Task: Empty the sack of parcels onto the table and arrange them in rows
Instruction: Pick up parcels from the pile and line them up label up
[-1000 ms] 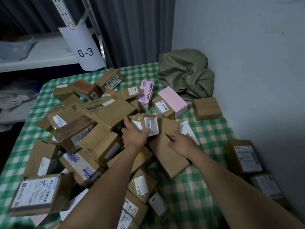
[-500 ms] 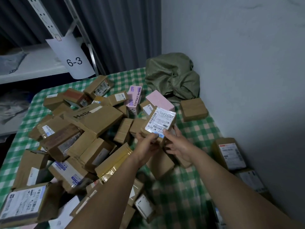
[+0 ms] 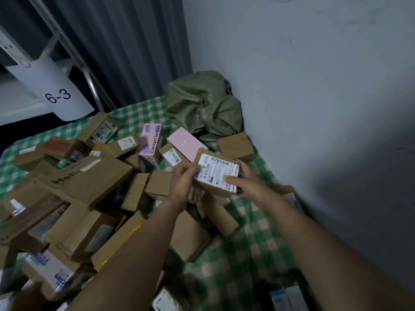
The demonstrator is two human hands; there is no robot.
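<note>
Both hands hold a small brown parcel (image 3: 216,170) with a white barcode label above the table, label facing up. My left hand (image 3: 184,179) grips its left edge and my right hand (image 3: 246,184) grips its right edge, thumb on the label. A heap of several brown cardboard parcels (image 3: 89,182) covers the left and middle of the green checked tablecloth (image 3: 251,239). The crumpled olive sack (image 3: 204,106) lies in the far corner by the wall.
A pink box (image 3: 186,143) and a "Contact lenses" box (image 3: 150,142) lie near the sack, a plain brown box (image 3: 235,145) beside them. A white wall runs along the right. A metal shelf with a "6-3" sign (image 3: 57,97) stands at the back left.
My left hand lifted the labelled parcel out of the heap, my right hand joined it, and both carried it up and right, turning the label upward.
</note>
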